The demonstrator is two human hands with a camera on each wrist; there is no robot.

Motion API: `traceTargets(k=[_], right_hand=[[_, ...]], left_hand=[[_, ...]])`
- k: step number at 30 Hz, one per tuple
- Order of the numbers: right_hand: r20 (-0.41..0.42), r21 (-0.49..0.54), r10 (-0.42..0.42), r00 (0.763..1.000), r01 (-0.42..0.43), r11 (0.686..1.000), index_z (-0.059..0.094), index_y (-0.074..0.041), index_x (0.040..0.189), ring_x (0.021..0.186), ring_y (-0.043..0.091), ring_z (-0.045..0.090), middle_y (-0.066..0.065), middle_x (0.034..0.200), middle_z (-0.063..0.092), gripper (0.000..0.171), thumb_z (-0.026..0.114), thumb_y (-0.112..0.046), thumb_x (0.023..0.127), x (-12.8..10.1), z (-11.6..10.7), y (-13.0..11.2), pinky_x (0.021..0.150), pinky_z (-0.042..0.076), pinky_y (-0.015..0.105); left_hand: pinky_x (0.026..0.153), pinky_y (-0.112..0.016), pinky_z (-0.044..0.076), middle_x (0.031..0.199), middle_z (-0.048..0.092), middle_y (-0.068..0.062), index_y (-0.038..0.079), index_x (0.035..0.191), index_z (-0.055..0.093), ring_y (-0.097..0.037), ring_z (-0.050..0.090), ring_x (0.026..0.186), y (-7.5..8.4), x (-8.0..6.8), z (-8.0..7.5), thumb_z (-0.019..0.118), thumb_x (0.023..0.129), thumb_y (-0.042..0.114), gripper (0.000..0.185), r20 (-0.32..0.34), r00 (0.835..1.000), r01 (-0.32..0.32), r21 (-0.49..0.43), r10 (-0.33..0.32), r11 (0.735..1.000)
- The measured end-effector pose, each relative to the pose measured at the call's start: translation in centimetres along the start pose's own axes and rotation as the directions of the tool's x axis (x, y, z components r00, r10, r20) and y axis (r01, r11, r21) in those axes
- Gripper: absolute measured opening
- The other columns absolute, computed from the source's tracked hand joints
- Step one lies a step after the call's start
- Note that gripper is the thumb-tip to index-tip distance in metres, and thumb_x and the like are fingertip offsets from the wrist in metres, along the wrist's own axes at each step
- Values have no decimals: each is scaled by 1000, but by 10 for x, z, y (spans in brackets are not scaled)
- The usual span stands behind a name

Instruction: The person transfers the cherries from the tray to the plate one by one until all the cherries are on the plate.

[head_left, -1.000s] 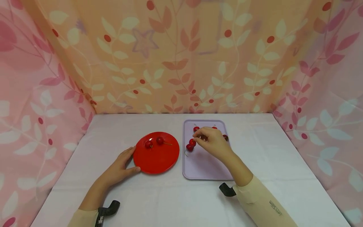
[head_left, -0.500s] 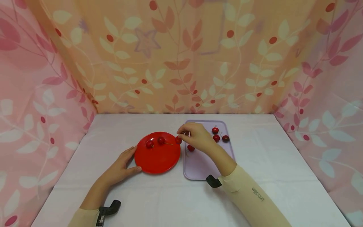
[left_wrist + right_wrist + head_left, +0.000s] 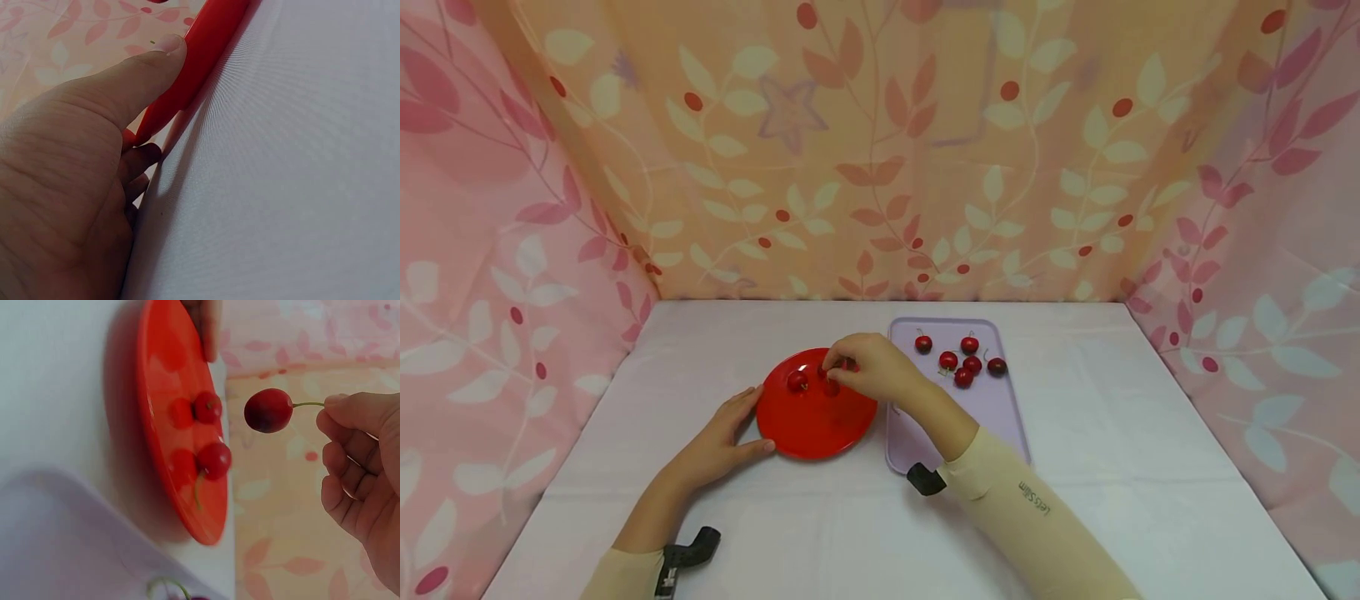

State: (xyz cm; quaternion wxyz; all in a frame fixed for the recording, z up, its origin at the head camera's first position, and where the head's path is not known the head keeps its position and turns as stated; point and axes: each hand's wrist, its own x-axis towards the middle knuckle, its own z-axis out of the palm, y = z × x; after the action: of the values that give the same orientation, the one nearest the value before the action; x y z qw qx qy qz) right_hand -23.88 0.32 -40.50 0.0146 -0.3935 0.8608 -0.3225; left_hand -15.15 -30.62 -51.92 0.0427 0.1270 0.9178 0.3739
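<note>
My right hand (image 3: 874,364) pinches a cherry (image 3: 269,410) by its green stem, and the fruit hangs over the red plate (image 3: 816,429). In the right wrist view, thumb and forefinger meet at the stem's end while the other fingers curl in. Two more cherries lie on the plate, one (image 3: 797,381) left of the hand and one (image 3: 214,460) partly covered by the fingers in the head view. My left hand (image 3: 722,437) rests at the plate's left edge, thumb (image 3: 156,59) on the rim and fingers spread along its outside.
Right of the plate stands a lilac tray (image 3: 955,433) with several cherries (image 3: 948,360) near its far end. My right forearm crosses the tray's near left part. Patterned curtains (image 3: 880,167) close off the back and sides of the white table (image 3: 820,533).
My right hand has taken a cherry from the tray and carried it left over the plate. The tray cherries behind the hand have come into view. The left hand stays at the rim.
</note>
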Motion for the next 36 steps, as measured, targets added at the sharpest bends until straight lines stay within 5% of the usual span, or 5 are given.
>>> traceTargets(k=[12, 20, 36], right_hand=[[90, 3, -48, 995, 48, 999, 78, -17, 105, 88, 3, 61, -14, 94, 71, 10, 74, -20, 95, 15, 36, -7, 87, 53, 15], [105, -91, -60, 993, 69, 993, 77, -20, 106, 88, -1, 58, -20, 91, 67, 11, 74, -23, 96, 25, 53, -7, 88, 51, 14], [107, -76, -46, 993, 55, 996, 74, -24, 105, 87, -3, 59, -20, 91, 67, 9, 74, -26, 96, 32, 63, -15, 87, 51, 13]], left_hand=[[113, -71, 31, 168, 26, -15, 19, 164, 25, -41, 20, 153, 1, 0, -3, 78, 84, 55, 102, 8, 1000, 3, 21, -4, 1000], [114, -72, 29, 168, 26, -15, 19, 164, 26, -41, 20, 154, 1, 0, -3, 77, 85, 55, 101, 9, 1000, 0, 9, 0, 1000], [114, -72, 28, 167, 27, -15, 19, 164, 26, -42, 19, 154, 2, -1, -2, 78, 86, 54, 100, 8, 1000, -14, 1, 14, 1000]])
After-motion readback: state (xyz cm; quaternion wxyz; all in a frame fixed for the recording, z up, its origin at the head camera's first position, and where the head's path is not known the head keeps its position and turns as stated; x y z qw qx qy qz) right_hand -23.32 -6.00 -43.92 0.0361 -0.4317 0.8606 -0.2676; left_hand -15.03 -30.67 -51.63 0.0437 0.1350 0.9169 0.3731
